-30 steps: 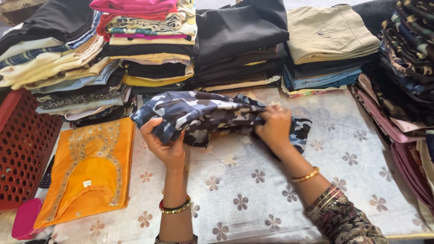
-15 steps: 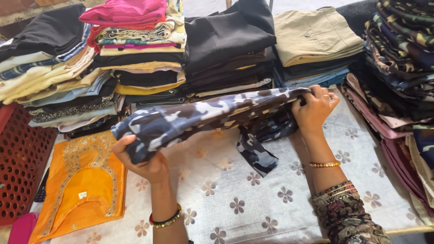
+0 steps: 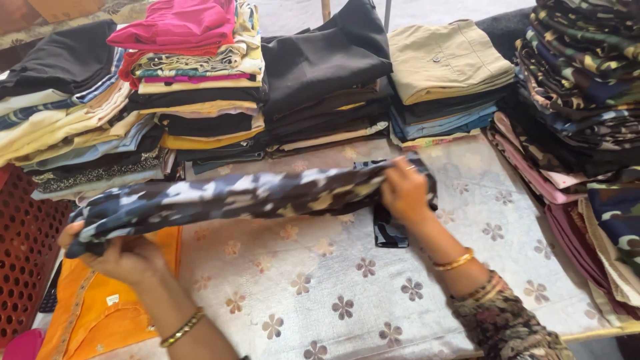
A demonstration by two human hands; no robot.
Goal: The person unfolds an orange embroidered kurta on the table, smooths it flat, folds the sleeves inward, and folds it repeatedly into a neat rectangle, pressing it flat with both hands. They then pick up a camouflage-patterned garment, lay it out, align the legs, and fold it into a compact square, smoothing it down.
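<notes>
A blue, grey and white camouflage garment [image 3: 233, 197] is stretched lengthwise above the table between both hands. My left hand [image 3: 127, 257] grips its left end low over an orange embroidered garment [image 3: 110, 313]. My right hand [image 3: 403, 193] grips the right end near the table's middle, where a short dark flap of the cloth hangs down. Both wrists wear gold bangles; the right forearm has a patterned sleeve.
A grey cloth with flower prints [image 3: 347, 287] covers the table. Stacks of folded clothes line the back: mixed colours [image 3: 193, 73], black [image 3: 320, 80], beige and blue [image 3: 447, 73], camouflage at right [image 3: 587, 80]. A red perforated basket [image 3: 23, 260] stands at left.
The bunched garment has been pulled out into a long strip. My left hand moved left and down over the orange garment; my right hand came back toward the middle.
</notes>
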